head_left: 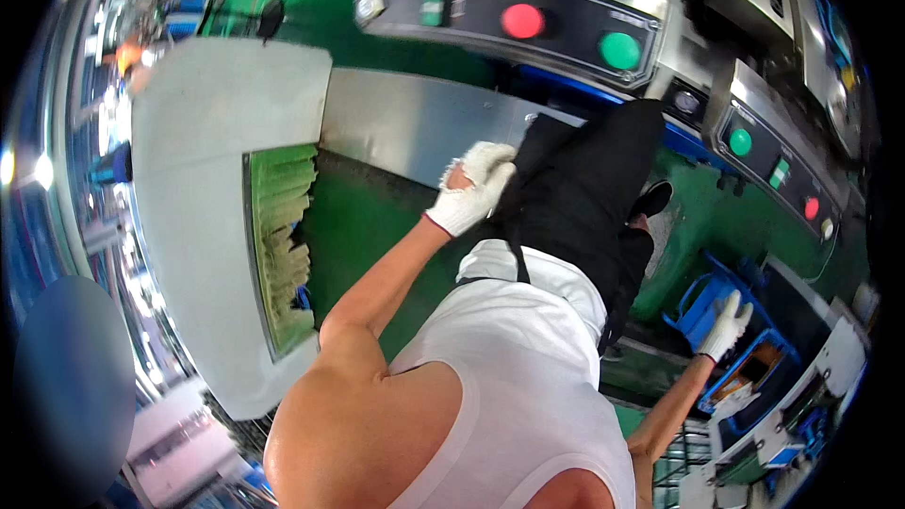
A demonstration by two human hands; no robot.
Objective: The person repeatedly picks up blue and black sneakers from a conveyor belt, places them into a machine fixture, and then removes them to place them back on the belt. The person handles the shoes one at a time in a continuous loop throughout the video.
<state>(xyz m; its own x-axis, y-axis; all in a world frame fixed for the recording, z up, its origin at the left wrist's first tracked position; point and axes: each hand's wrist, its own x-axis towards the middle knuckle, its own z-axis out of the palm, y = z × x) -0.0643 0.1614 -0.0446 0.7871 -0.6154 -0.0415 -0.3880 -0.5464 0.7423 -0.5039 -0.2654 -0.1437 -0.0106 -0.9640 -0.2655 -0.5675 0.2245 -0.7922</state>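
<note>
My left hand point(476, 190), in a white knit glove, is in front of my left thigh in black trousers point(589, 184). Its fingers are loosely bent, and nothing shows in them. Bare skin shows at one part of that glove. Out to the right, my right hand point(726, 328) wears a similar glove, its fingers stretched and apart. It is over a blue plastic frame point(696, 306), nearest to a blue-rimmed tray point(749, 368) with brown and pale things in it. Whether it touches either one I cannot tell.
Ahead is a metal machine panel point(580, 33) with red and green buttons; another button panel point(775, 155) stands right. A grey table point(193, 132) with a ragged greenish strip curtain point(281, 245) is on the left. A metal plate point(415, 118) runs between table and machine.
</note>
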